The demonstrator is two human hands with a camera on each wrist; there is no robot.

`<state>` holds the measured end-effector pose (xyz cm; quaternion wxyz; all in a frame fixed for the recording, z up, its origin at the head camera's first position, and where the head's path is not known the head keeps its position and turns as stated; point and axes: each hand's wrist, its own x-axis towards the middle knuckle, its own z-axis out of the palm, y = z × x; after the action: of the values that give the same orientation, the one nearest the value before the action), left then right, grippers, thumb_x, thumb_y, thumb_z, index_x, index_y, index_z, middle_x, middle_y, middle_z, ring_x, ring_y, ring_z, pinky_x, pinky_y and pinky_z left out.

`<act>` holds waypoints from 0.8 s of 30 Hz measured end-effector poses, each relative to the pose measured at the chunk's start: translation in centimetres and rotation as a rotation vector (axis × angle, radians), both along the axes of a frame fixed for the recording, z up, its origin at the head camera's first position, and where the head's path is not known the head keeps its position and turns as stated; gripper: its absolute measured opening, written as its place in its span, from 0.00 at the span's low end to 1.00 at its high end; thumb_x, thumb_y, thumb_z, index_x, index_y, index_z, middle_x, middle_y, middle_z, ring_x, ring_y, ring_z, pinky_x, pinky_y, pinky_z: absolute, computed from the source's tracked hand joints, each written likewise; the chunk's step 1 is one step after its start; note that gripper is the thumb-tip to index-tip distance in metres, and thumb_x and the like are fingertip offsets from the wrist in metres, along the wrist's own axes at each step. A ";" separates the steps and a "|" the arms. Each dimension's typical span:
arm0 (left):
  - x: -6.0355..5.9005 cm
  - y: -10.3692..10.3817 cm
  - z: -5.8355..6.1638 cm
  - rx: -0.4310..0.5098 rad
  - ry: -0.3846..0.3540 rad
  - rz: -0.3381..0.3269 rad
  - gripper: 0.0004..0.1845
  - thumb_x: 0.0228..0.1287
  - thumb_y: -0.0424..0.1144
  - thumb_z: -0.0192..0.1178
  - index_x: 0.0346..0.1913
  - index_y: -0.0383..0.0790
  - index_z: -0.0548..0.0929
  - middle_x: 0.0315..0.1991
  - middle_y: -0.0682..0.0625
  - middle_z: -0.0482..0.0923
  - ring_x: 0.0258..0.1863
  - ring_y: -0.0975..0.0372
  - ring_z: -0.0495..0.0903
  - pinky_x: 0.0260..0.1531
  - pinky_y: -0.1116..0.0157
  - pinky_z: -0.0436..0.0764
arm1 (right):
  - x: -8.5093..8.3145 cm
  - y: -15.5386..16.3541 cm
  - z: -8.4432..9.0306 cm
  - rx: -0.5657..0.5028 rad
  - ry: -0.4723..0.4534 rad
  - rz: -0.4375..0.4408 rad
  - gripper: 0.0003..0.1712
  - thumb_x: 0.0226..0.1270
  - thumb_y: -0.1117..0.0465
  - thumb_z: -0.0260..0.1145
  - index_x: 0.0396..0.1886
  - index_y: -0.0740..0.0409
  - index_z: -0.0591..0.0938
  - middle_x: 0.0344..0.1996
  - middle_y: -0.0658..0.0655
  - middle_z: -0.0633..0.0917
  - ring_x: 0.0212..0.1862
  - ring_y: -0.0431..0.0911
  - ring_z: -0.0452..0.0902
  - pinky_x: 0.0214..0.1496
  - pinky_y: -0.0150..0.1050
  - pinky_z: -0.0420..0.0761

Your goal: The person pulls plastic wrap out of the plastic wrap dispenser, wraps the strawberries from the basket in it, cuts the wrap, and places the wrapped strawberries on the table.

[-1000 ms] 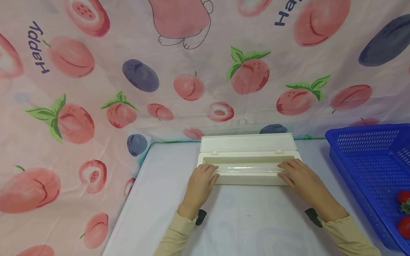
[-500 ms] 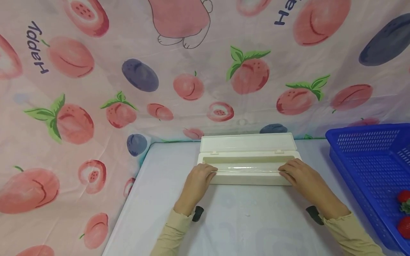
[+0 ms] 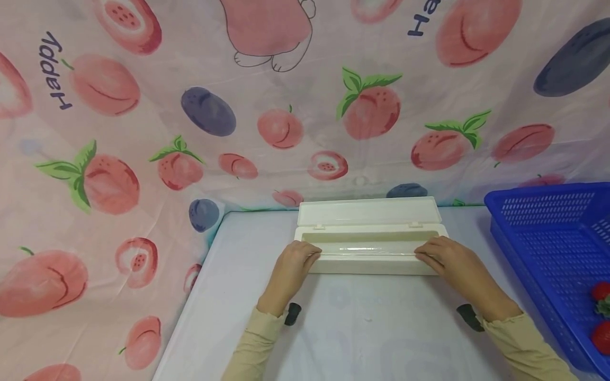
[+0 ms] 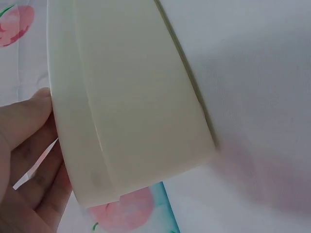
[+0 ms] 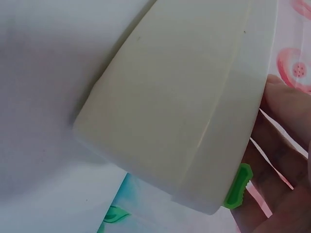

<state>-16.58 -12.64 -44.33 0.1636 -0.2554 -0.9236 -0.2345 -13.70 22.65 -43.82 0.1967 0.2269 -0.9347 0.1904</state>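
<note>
A long white cling film dispenser (image 3: pixel 371 266) lies on the table with its hinged lid (image 3: pixel 369 212) raised at the back. Inside it, clear cling film (image 3: pixel 364 248) shines along the front. My left hand (image 3: pixel 292 264) is at the left end of the front rim, its thumb and fingertips pinching the film edge. At the right end my right hand (image 3: pixel 452 264) pinches likewise. Both wrist views show the dispenser's front wall, with the left thumb (image 4: pixel 29 114) and the right thumb (image 5: pixel 289 104) right at its rim. A green slider (image 5: pixel 238 187) sits by the right fingers.
A blue plastic basket (image 3: pixel 529 275) stands on the right, with red strawberries (image 3: pixel 601 336) in it. White cloth covers the table (image 3: pixel 352 328). Fruit-printed fabric (image 3: pixel 281 90) rises behind and on the left, close to the dispenser's lid.
The thumbs have closed up against the fingertips at the film edge. My left hand has shifted slightly to the left, and the right hand slightly to the right. The dispenser has stayed in place.
</note>
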 end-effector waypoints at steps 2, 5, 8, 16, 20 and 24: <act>-0.1 0.0 0.0 0.003 -0.010 0.002 0.05 0.64 0.35 0.67 0.40 0.41 0.89 0.37 0.53 0.87 0.39 0.61 0.82 0.43 0.65 0.81 | 0.0 0.0 0.1 -0.008 -0.001 0.004 0.05 0.58 0.63 0.73 0.35 0.56 0.89 0.32 0.50 0.86 0.37 0.48 0.83 0.41 0.51 0.83; -0.2 0.0 0.0 0.009 -0.012 0.003 0.05 0.63 0.35 0.67 0.39 0.41 0.89 0.36 0.53 0.87 0.39 0.61 0.82 0.42 0.65 0.81 | -0.2 0.1 0.2 -0.019 -0.009 0.009 0.05 0.58 0.64 0.74 0.35 0.56 0.89 0.32 0.50 0.87 0.37 0.49 0.84 0.40 0.51 0.83; -0.4 0.0 0.1 0.017 -0.006 0.007 0.04 0.63 0.36 0.68 0.39 0.40 0.89 0.35 0.53 0.87 0.38 0.61 0.82 0.42 0.64 0.82 | -0.3 0.2 0.4 -0.032 -0.027 0.011 0.05 0.57 0.64 0.74 0.35 0.57 0.90 0.33 0.51 0.87 0.37 0.50 0.85 0.41 0.52 0.83; -0.5 0.1 0.0 0.027 -0.003 0.020 0.04 0.64 0.37 0.67 0.38 0.41 0.89 0.34 0.52 0.87 0.36 0.60 0.82 0.40 0.64 0.82 | -0.4 0.1 0.6 -0.035 -0.055 -0.008 0.03 0.60 0.64 0.73 0.33 0.55 0.89 0.30 0.48 0.86 0.33 0.44 0.83 0.35 0.47 0.82; -0.6 0.2 0.0 0.021 -0.008 0.026 0.04 0.64 0.37 0.67 0.38 0.41 0.89 0.34 0.53 0.87 0.36 0.61 0.82 0.39 0.64 0.81 | -0.6 0.0 0.5 -0.029 -0.042 -0.006 0.03 0.59 0.65 0.73 0.32 0.55 0.88 0.30 0.48 0.85 0.32 0.44 0.82 0.34 0.46 0.82; -0.7 0.2 0.0 0.020 -0.007 0.030 0.04 0.64 0.37 0.67 0.38 0.41 0.89 0.34 0.52 0.87 0.36 0.61 0.82 0.39 0.64 0.81 | -0.7 -0.1 0.3 -0.042 -0.043 -0.003 0.03 0.59 0.67 0.73 0.32 0.56 0.87 0.31 0.50 0.86 0.34 0.46 0.82 0.37 0.47 0.82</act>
<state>-17.31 -12.43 -44.33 0.1664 -0.2392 -0.9254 -0.2423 -14.45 22.57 -43.54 0.1817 0.2175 -0.9348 0.2143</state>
